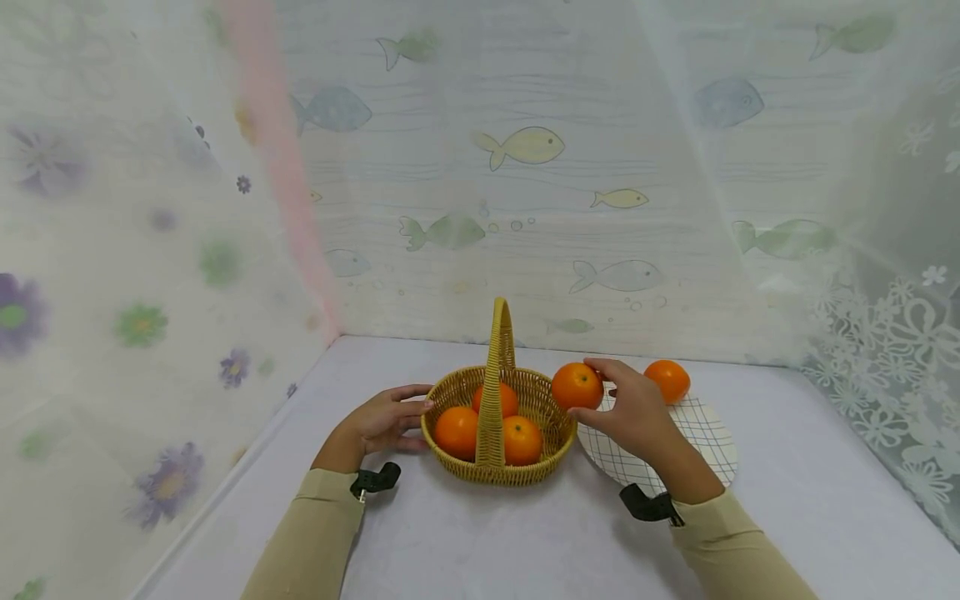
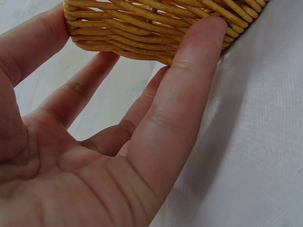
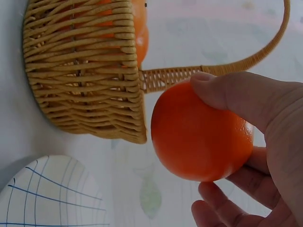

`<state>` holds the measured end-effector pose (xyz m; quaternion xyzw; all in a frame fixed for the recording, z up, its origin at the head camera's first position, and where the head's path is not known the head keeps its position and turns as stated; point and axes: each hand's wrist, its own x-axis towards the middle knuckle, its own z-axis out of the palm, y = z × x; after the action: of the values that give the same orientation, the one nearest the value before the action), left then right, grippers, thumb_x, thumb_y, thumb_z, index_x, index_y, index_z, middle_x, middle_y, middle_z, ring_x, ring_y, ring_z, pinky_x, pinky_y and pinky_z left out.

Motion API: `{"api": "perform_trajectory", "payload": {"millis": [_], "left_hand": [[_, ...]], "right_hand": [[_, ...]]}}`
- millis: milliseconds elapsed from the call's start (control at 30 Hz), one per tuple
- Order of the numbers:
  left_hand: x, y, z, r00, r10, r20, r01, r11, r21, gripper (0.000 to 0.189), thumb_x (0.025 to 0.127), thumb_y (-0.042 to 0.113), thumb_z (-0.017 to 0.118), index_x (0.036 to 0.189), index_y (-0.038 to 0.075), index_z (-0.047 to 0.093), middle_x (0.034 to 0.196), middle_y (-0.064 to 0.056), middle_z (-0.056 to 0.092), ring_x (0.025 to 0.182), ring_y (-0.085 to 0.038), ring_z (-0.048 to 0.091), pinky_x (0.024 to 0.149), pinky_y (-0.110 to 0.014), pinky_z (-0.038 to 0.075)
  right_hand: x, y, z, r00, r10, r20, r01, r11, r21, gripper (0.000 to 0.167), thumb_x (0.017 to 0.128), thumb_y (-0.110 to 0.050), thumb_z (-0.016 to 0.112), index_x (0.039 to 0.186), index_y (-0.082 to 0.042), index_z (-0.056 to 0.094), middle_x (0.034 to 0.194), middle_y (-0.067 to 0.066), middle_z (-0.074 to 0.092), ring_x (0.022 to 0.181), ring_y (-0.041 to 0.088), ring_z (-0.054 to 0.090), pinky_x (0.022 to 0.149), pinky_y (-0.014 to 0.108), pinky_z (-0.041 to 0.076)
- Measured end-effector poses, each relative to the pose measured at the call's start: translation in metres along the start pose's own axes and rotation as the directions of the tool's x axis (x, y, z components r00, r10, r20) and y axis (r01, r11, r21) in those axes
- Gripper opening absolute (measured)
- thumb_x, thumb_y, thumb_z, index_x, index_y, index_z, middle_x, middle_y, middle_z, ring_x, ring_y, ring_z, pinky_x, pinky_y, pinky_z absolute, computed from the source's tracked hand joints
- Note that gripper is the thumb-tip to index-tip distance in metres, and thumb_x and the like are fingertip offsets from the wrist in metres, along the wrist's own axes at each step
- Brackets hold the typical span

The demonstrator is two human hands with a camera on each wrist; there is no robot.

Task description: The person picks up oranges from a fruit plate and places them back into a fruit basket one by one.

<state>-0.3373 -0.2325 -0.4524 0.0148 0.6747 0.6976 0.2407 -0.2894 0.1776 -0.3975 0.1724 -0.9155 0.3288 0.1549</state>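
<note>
- Sleeves (image 1: 303,542), nearest the camera in the head view, extend over the near part of the table (image 1: 480,550).
- Head view, centre: basket (image 1: 525,475), upright toward the table's far edge, containing three oranges (image 1: 522,441). Plate (image 1: 716,442), toward the table's right edge, bears the loose orange (image 1: 667,382) at its far side.
- Head view, hands: left hand (image 1: 378,421), fingers extended and spread, touches the basket's left side; right hand (image 1: 633,412) pinches the held orange (image 1: 577,386) at the basket's right rim.
- Progress, as judged: the work looks past its midpoint, with three oranges in the basket; the held orange is not yet inside, and the loose orange lies on the plate.
- Left wrist view: digits stand apart, tips against the basket's outer wall.
- Right wrist view: thumb and fingers hold the orange beside the handle (image 3: 175,76); the fingers' contact is partly hidden.
</note>
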Motion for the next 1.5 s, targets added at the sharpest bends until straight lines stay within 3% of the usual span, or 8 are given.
{"api": "perform_trajectory", "payload": {"millis": [433,767,1033,1500], "left_hand": [[0.002,-0.001,-0.001,1.0,0.006,-0.002,-0.006,1.0,0.002,0.06,0.101,0.025,0.07,0.154,0.014,0.047,0.132,-0.01,0.067,0.11,-0.024,0.071,0.088,-0.054,0.061],[0.001,-0.001,0.0,1.0,0.004,-0.013,-0.004,1.0,0.004,0.058,0.1,0.026,0.07,0.153,0.014,0.049,0.131,-0.009,0.069,0.109,-0.024,0.071,0.088,-0.054,0.061],[0.0,-0.001,0.0,1.0,0.016,-0.002,-0.016,1.0,0.008,0.058,0.101,0.024,0.069,0.154,0.013,0.048,0.129,-0.008,0.069,0.109,-0.023,0.071,0.088,-0.054,0.061],[-0.001,0.0,0.0,1.0,0.009,-0.004,-0.009,1.0,0.01,0.057,0.102,0.024,0.067,0.154,0.014,0.048,0.131,-0.009,0.068,0.109,-0.024,0.071,0.088,-0.053,0.062]], "right_hand": [[-0.002,-0.011,0.006,1.0,-0.001,0.03,0.002,1.0,-0.03,0.079,0.079,-0.042,0.091,0.146,-0.016,0.058,0.138,0.007,0.067,0.105,0.026,0.065,0.085,0.04,0.059],[-0.005,-0.017,0.018,0.995,-0.061,0.077,0.06,0.998,0.011,0.077,0.08,-0.031,0.091,0.146,-0.009,0.057,0.143,0.006,0.064,0.128,0.027,0.063,0.099,0.046,0.058],[-0.007,-0.019,0.024,0.992,-0.094,0.082,0.096,0.995,-0.025,0.076,0.08,-0.028,0.091,0.146,-0.009,0.058,0.146,0.008,0.062,0.136,0.031,0.058,0.109,0.051,0.051],[-0.007,-0.019,0.03,0.993,-0.068,0.098,0.074,0.996,-0.052,0.076,0.08,-0.03,0.091,0.145,-0.009,0.058,0.144,0.009,0.063,0.136,0.032,0.058,0.11,0.053,0.049]]}}
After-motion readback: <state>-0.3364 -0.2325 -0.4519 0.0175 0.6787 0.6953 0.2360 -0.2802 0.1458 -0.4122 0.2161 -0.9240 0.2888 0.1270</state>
